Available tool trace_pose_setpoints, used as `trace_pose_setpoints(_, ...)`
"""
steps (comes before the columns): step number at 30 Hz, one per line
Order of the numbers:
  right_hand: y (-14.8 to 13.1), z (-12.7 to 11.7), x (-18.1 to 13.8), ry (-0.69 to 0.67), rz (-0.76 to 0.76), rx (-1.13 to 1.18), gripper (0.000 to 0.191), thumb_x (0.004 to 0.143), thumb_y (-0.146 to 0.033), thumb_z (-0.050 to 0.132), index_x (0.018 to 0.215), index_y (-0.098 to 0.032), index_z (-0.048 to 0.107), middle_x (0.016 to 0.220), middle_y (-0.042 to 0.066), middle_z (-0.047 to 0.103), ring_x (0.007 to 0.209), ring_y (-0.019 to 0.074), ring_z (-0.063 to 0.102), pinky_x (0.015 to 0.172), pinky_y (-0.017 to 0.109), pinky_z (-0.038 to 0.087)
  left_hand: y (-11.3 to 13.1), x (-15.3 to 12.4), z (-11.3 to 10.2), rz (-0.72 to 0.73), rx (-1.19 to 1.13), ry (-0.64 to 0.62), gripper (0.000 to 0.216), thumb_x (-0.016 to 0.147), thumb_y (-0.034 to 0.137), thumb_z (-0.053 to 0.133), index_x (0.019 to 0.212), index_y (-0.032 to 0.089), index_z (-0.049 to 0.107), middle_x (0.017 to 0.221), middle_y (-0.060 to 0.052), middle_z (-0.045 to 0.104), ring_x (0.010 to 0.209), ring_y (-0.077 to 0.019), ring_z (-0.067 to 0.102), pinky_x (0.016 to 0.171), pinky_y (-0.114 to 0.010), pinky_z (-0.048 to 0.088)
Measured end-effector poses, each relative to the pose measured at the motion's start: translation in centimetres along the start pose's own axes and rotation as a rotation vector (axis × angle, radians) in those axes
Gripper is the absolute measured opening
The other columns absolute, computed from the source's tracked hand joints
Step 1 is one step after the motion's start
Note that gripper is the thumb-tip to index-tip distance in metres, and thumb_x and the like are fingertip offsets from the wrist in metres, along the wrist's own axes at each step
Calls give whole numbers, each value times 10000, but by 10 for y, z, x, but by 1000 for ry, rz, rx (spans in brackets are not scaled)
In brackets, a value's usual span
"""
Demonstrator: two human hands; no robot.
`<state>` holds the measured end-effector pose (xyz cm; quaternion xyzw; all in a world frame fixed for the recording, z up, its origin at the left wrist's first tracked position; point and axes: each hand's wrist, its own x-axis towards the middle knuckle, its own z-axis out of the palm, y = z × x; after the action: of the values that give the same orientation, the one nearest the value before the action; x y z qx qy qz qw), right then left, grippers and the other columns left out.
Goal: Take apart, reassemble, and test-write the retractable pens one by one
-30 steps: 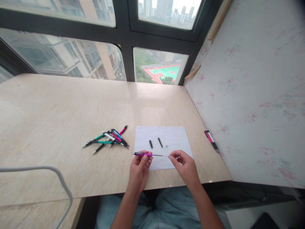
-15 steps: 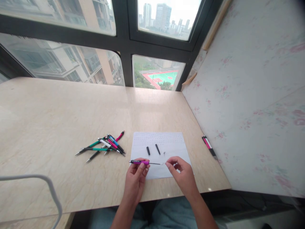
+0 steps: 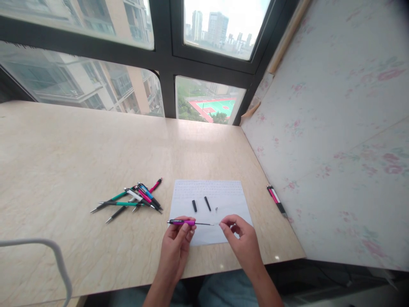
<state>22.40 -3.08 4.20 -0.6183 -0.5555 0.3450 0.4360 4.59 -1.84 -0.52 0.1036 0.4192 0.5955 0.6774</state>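
My left hand (image 3: 177,243) is closed around the purple barrel of a click pen (image 3: 188,222), held level above the paper. A thin dark refill (image 3: 204,224) sticks out of the barrel's right end. My right hand (image 3: 239,233) is closed in a pinch just right of the refill tip. A tiny pale piece shows at its fingertips, too small to make out. On the white sheet of paper (image 3: 204,238) beyond the hands lie a black grip sleeve (image 3: 194,206), a slim black tube (image 3: 207,203) and a tiny metal part (image 3: 216,209).
A loose heap of several pens (image 3: 134,200) lies on the marbled tabletop (image 3: 79,149) to the left. Pink and white pens (image 3: 276,200) rest against the wall at the right. A grey curved bar (image 3: 57,253) stands at the front left, and a window is behind.
The whole view has shifted slightly, moving the desk things left and a little down. Both hands keep their holds, and the right fingertips stay just off the refill tip.
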Motion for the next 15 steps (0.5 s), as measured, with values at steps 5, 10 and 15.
trace_pose_setpoints(5, -2, 2, -2, -21, -13, -14, 130, 860, -284, 595, 810, -189, 668, 777, 44, 685, 703, 175, 629, 612, 255, 501, 0, -1, 0, 0, 8, -14, 243, 692, 232, 814, 899, 173, 701, 895, -42, 729, 766, -108, 664, 744, -192, 528)
trace_pose_setpoints(10, -6, 11, -1, -26, -37, -28, 137, 866, -281, 584, 804, -191, 668, 766, 40, 684, 677, 168, 619, 589, 249, 489, -1, -1, -1, 11, 20, -41, 212, 718, 228, 795, 900, 173, 702, 915, -51, 732, 784, -117, 668, 763, -208, 532)
trace_pose_setpoints(15, -7, 12, -1, -21, -67, -44, 123, 870, -267, 582, 809, -192, 658, 770, 35, 676, 683, 161, 619, 589, 243, 489, -2, 0, -2, 18, 13, -55, 216, 732, 230, 785, 917, 161, 699, 928, -59, 725, 783, -116, 666, 758, -214, 538)
